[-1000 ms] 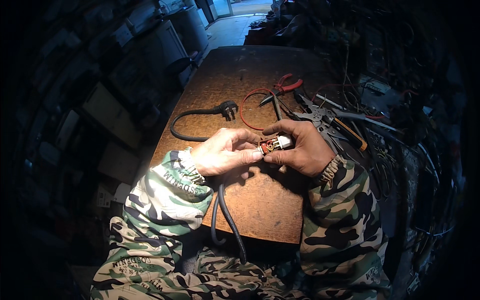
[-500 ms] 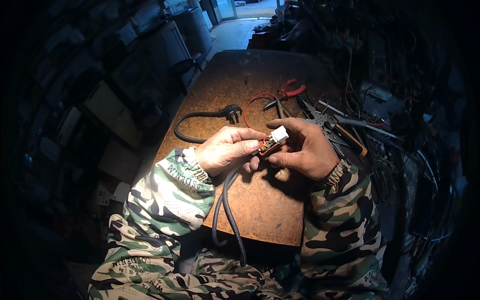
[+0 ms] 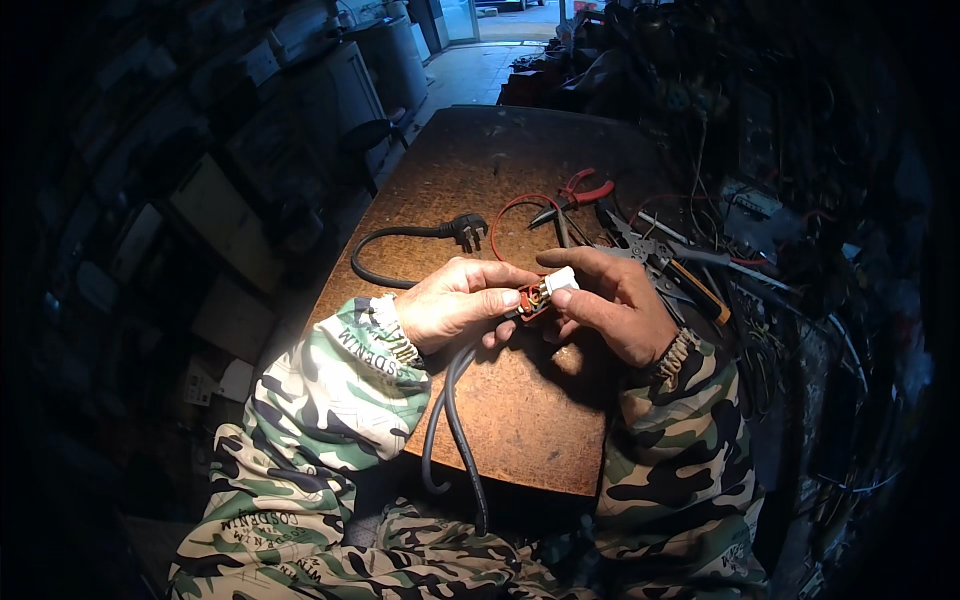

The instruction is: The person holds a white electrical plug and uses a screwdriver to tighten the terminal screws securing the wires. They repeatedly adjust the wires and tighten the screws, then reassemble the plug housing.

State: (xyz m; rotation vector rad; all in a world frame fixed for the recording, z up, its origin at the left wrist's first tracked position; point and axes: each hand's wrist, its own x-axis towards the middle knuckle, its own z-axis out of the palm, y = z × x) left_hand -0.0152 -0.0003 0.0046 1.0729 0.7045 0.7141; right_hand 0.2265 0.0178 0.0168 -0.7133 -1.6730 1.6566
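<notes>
My left hand [image 3: 460,300] grips an opened electrical connector by its red shell [image 3: 530,303], thumb on top. Inside the shell are small coloured wires and metal parts. A white plastic block [image 3: 562,281] sits at the connector's right end. My right hand [image 3: 615,305] closes on that block, thumb against its near face and the index finger stretched behind it. From below my left hand a thick black power cable [image 3: 455,420] hangs past the table's near edge. A black plug [image 3: 467,232] with metal pins lies beyond my left hand, its cable curving back under that hand.
On the wooden table [image 3: 460,160], red-handled pliers [image 3: 583,190] and a red wire [image 3: 497,222] lie beyond my hands. Wire strippers [image 3: 640,243] and an orange-and-black handled tool [image 3: 700,292] crowd the right side. Cables and clutter fill the dark area further right. A stool [image 3: 370,137] stands at the far left.
My right thumb has moved up onto the white block, which my right hand now grips. The connector has tilted slightly toward level. My left hand keeps its hold, and the view has shifted slightly.
</notes>
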